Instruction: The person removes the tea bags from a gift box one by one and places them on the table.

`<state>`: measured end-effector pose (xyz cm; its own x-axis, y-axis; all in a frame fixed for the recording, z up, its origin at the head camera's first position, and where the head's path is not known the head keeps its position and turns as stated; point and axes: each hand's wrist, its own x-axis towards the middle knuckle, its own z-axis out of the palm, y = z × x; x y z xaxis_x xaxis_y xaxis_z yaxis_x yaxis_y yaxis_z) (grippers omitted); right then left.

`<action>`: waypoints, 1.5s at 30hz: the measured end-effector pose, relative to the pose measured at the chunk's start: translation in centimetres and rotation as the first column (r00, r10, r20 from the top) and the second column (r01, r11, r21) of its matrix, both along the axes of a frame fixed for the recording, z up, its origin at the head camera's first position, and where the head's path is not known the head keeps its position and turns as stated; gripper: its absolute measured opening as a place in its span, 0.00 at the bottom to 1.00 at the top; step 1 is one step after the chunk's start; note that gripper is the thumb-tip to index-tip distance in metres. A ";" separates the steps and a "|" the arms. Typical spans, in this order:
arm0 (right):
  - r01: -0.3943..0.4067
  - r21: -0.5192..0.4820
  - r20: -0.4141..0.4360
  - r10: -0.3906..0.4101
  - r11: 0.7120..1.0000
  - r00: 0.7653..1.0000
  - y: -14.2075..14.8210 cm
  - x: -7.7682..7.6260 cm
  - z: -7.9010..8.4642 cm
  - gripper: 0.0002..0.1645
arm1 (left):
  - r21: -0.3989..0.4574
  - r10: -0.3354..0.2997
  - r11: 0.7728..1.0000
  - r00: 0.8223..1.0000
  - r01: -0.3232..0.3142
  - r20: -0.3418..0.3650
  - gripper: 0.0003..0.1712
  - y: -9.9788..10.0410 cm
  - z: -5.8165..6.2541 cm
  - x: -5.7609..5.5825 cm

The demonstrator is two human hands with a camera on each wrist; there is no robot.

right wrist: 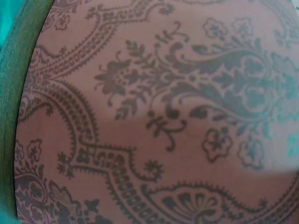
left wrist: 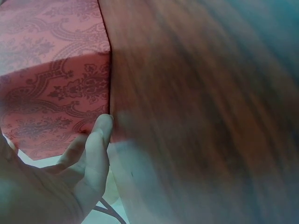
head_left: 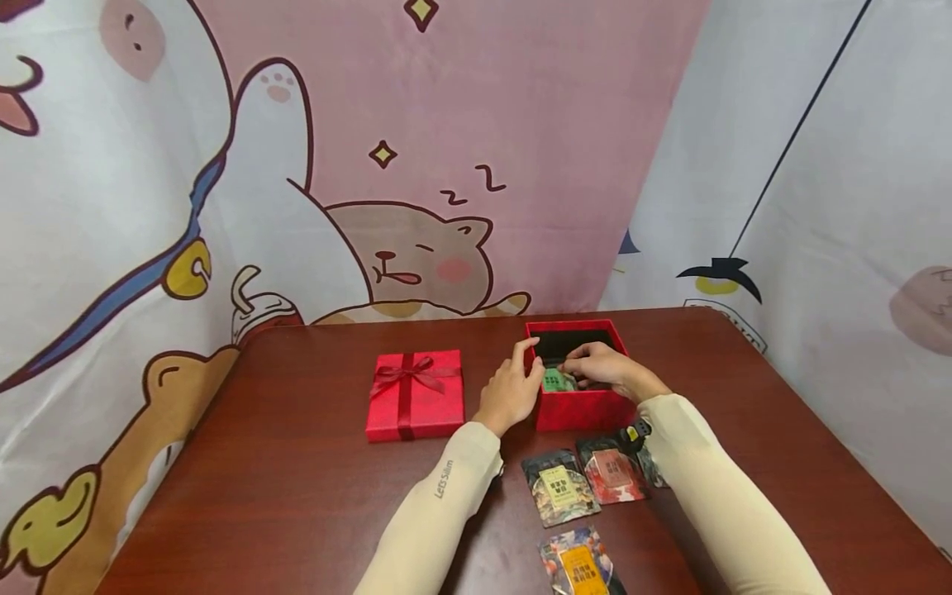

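A red gift box (head_left: 583, 411) without its lid stands at the back right of the table, dark inside. My right hand (head_left: 598, 365) reaches into it from the right, fingers curled at the edge of a green-labelled packet (head_left: 556, 379), which it pinches. My left hand (head_left: 513, 390) is at the box's left side, thumb and forefinger by the rim. In the left wrist view, loosely bent fingers (left wrist: 98, 149) lie by the patterned wall (left wrist: 79, 88). The right wrist view is filled by the box's patterned side (right wrist: 154, 107).
To the left lies the red box lid (head_left: 387, 409) with a dark ribbon bow. Before the box are a yellow-labelled packet (head_left: 559, 489), a red-labelled packet (head_left: 613, 471) and, nearer, an orange-labelled packet (head_left: 583, 566). Another packet (head_left: 651, 468) shows partly behind the right sleeve. A printed cloth hangs behind the table.
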<state>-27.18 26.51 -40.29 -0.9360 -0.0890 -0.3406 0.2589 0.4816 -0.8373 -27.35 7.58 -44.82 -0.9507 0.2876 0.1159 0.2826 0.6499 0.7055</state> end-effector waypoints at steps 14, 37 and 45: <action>0.006 -0.004 -0.046 -0.006 1.000 0.999 -0.1 0.0 0.0 0.30 | -0.001 -0.005 1.000 1.000 0.005 0.007 0.28 -0.2 0.2 0.1; 0.003 0.007 -0.100 -0.002 1.000 0.995 -0.2 0.1 0.1 0.25 | 0.015 -0.008 1.000 1.000 0.008 0.018 0.27 -0.1 0.2 0.0; -0.018 0.023 -0.182 0.022 1.000 0.983 -0.3 0.3 0.0 0.20 | 0.019 -0.008 1.000 1.000 0.007 0.014 0.27 -0.1 0.1 0.0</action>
